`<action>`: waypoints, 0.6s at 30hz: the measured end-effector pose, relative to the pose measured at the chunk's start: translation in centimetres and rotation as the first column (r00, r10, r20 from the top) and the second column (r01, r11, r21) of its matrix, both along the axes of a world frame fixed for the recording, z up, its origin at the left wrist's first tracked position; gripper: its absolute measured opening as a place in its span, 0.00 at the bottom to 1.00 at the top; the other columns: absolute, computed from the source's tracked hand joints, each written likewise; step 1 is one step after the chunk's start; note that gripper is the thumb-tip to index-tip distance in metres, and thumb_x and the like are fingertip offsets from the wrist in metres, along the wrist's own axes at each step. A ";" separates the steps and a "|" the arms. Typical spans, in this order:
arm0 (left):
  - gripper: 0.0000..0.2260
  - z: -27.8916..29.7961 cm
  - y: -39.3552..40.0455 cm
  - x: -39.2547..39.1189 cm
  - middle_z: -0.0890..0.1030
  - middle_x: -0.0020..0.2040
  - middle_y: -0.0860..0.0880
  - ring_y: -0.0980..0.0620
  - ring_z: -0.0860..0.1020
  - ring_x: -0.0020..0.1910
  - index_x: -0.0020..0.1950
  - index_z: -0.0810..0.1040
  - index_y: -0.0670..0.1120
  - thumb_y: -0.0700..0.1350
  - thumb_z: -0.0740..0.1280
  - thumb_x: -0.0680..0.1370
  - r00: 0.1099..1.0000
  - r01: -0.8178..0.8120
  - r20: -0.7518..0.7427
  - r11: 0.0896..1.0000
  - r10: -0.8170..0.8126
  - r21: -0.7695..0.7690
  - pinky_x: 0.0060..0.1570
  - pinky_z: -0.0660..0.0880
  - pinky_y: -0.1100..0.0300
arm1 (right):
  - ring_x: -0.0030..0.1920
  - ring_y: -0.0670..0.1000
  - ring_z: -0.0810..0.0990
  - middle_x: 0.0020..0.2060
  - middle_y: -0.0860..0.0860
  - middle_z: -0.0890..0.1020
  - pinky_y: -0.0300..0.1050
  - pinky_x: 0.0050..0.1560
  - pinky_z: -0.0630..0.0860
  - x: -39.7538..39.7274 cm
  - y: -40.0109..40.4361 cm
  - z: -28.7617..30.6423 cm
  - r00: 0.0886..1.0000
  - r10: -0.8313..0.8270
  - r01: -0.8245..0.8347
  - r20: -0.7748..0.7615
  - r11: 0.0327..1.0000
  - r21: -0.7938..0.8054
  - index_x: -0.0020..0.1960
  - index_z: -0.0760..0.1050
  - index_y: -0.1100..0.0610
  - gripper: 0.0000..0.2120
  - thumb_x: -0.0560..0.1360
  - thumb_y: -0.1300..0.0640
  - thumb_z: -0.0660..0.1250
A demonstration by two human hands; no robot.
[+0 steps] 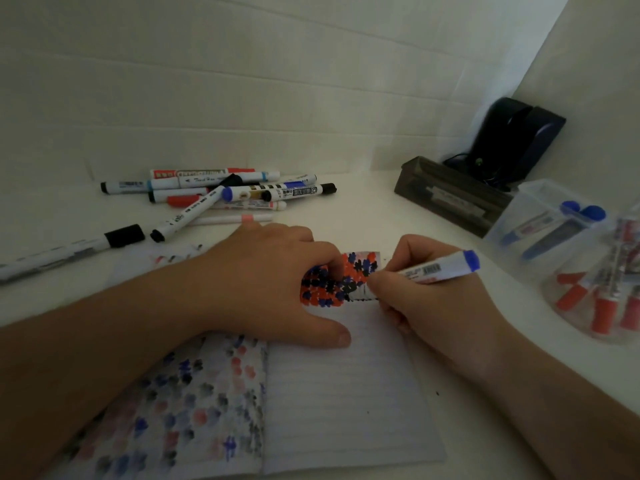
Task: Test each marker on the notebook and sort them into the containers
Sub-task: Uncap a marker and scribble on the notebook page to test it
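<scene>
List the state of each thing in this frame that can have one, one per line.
Notebook: open flat, far strip of right page filled with test marks.
Blue marker: in right hand, tip hidden at the page.
Left hand: rests on notebook.
Marker pile: lying loose, most capped.
Blue container: holds blue-capped markers.
Red container: holds red-capped markers.

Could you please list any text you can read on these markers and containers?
None reads with certainty.
White marker with light-blue bands in the pile: cursive script, blurred.
Blue-capped white marker in the right hand: print too small.
Dark rectangular box's label: blurred.
</scene>
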State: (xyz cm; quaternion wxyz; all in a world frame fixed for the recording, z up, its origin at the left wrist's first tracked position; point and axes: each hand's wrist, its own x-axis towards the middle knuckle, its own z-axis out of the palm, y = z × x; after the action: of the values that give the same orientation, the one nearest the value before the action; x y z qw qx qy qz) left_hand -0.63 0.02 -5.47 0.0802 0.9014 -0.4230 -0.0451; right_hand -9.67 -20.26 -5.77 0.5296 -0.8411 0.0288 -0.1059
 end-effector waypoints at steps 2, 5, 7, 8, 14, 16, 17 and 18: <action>0.34 0.0 -0.1 -0.1 0.70 0.50 0.64 0.61 0.69 0.50 0.64 0.64 0.70 0.84 0.56 0.63 1.000 -0.007 0.002 1.000 0.007 0.007 0.57 0.66 0.53 | 0.28 0.51 0.79 0.30 0.57 0.81 0.40 0.31 0.77 0.1 -0.1 -0.2 1.000 -0.010 0.010 -0.006 1.000 -0.014 0.37 0.74 0.61 0.10 0.73 0.62 0.74; 0.35 0.1 -0.1 -0.2 0.69 0.51 0.63 0.59 0.69 0.51 0.65 0.63 0.70 0.84 0.56 0.63 1.000 -0.012 0.001 1.000 0.012 0.019 0.59 0.65 0.52 | 0.28 0.53 0.81 0.30 0.59 0.82 0.41 0.31 0.78 0.2 -0.1 -0.1 1.000 -0.011 0.010 -0.027 1.000 -0.029 0.38 0.74 0.63 0.10 0.73 0.61 0.74; 0.34 0.2 -0.2 -0.3 0.69 0.52 0.63 0.59 0.69 0.52 0.66 0.64 0.70 0.83 0.57 0.64 1.000 -0.009 0.001 1.000 0.009 0.019 0.60 0.65 0.52 | 0.28 0.53 0.81 0.30 0.59 0.82 0.42 0.30 0.77 0.2 0.1 -0.1 0.999 -0.015 0.014 -0.031 1.000 -0.028 0.38 0.74 0.62 0.10 0.73 0.62 0.74; 0.34 0.2 -0.3 -0.4 0.70 0.52 0.63 0.59 0.69 0.52 0.66 0.64 0.70 0.83 0.57 0.64 1.000 -0.008 0.001 1.000 0.008 0.020 0.61 0.65 0.51 | 0.28 0.53 0.81 0.29 0.59 0.81 0.42 0.30 0.77 0.3 0.1 -0.2 0.999 -0.019 0.018 -0.032 1.000 -0.024 0.38 0.74 0.62 0.10 0.73 0.62 0.74; 0.34 0.0 -0.2 -0.3 0.70 0.51 0.63 0.59 0.70 0.51 0.65 0.64 0.70 0.84 0.56 0.63 1.000 -0.001 0.010 1.000 0.001 0.001 0.57 0.65 0.53 | 0.28 0.55 0.81 0.29 0.61 0.81 0.48 0.31 0.80 0.4 0.3 -0.2 0.999 -0.049 0.047 -0.020 0.996 -0.077 0.37 0.73 0.63 0.11 0.72 0.62 0.74; 0.35 0.0 -0.2 -0.2 0.70 0.51 0.63 0.58 0.70 0.51 0.65 0.65 0.70 0.84 0.55 0.63 1.000 -0.001 0.012 1.000 0.001 0.001 0.56 0.65 0.53 | 0.28 0.56 0.80 0.30 0.62 0.80 0.48 0.31 0.80 0.4 0.4 -0.2 0.998 -0.063 0.061 -0.018 0.992 -0.113 0.36 0.72 0.62 0.11 0.72 0.62 0.74; 0.35 0.0 -0.2 -0.2 0.70 0.52 0.63 0.58 0.70 0.51 0.65 0.65 0.70 0.84 0.55 0.63 1.000 -0.001 0.011 1.000 0.001 0.003 0.57 0.66 0.53 | 0.28 0.56 0.79 0.30 0.63 0.80 0.48 0.31 0.80 0.4 0.4 -0.2 0.997 -0.071 0.068 -0.019 0.990 -0.122 0.36 0.72 0.62 0.11 0.72 0.63 0.73; 0.35 0.0 -0.2 -0.2 0.70 0.52 0.63 0.58 0.70 0.51 0.65 0.65 0.70 0.84 0.55 0.63 1.000 -0.001 0.009 1.000 0.001 0.005 0.57 0.66 0.53 | 0.28 0.55 0.79 0.30 0.64 0.79 0.48 0.31 0.80 0.4 0.4 -0.3 0.997 -0.077 0.074 -0.018 0.990 -0.122 0.36 0.72 0.62 0.11 0.72 0.63 0.73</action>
State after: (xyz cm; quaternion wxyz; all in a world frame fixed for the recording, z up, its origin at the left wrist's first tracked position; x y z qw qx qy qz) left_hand -0.86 -0.16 -5.42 0.0759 0.9020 -0.4228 -0.0420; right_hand -9.27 -19.88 -6.06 0.4729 -0.8711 0.0603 -0.1178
